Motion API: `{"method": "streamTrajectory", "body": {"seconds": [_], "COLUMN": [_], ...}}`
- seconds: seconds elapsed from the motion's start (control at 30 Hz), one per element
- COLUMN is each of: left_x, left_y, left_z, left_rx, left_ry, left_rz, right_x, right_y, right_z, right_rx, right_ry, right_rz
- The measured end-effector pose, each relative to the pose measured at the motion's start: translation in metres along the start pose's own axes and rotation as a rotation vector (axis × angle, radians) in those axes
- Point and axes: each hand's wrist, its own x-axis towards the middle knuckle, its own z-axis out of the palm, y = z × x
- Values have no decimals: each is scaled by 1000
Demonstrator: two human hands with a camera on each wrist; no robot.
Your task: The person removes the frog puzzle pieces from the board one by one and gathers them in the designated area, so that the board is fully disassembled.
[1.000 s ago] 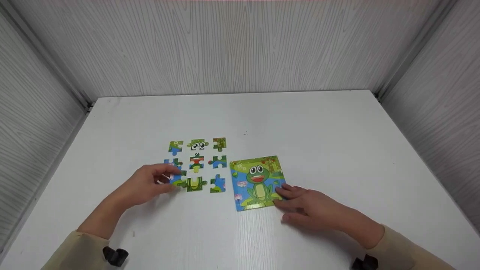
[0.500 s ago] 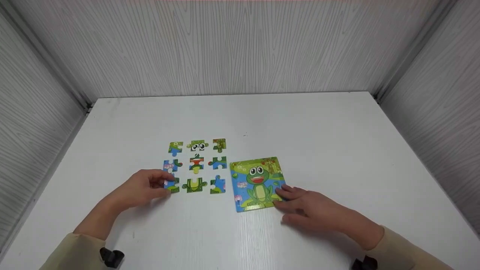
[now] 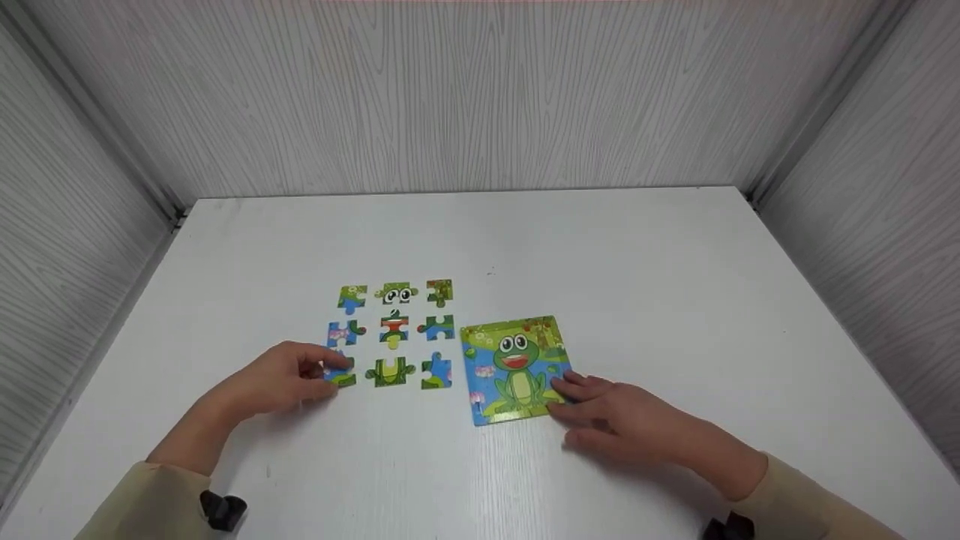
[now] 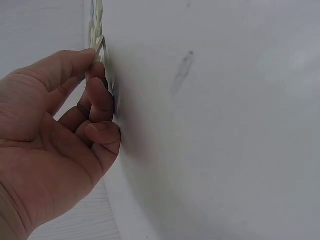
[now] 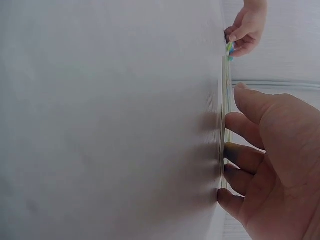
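My left hand (image 3: 274, 379) pinches the lower-left puzzle piece (image 3: 346, 380), blue and green, at the left of the spread pieces. In the left wrist view, thumb and fingertips meet at a thin edge of that piece, which looks tilted there. Fingertips of my right hand (image 3: 637, 420) rest on the lower right edge of a square frog puzzle board (image 3: 517, 367); its fingers are fairly straight and the thumb lies apart from the board. Beside the pinched piece are a frog-body piece (image 3: 390, 373) and, above it, a pink-flower piece (image 3: 343, 333).
Other pieces lie apart in rows: a frog-eyes piece (image 3: 396, 294), a red-mouth piece (image 3: 394, 328), a tree piece (image 3: 440, 291) and several more. All lie on a white table (image 3: 637, 262), with grey wood-grain panels (image 3: 480, 97) at back and sides.
My left hand has drawn back slightly to the left with the lower-left piece, widening its gap from the frog-body piece and uncovering the flower piece. My right hand has stayed on the board.
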Motion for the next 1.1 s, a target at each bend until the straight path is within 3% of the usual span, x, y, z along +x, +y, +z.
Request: {"method": "streamTrajectory", "body": {"seconds": [0.13,0.33,0.8,0.93,1.1], "left_x": [3,5,-1,-4,-5], "left_y": [2,4,4,7,12], "left_z": [-3,-4,-13,-19,-27], "left_rx": [35,22,61,71,129], "left_ry": [-25,-58,-60,-39,50], "left_rz": [16,28,-1,-12,6], "right_x": [0,-1,-2,-1,-1], "right_y": [0,4,2,2,3], "right_z": [-3,-2,-4,-5,-9], "right_rx": [-1,-42,-19,-36,-63], "right_ry": [-2,14,1,-2,10], "right_rz": [15,-33,-31,-31,-37]}}
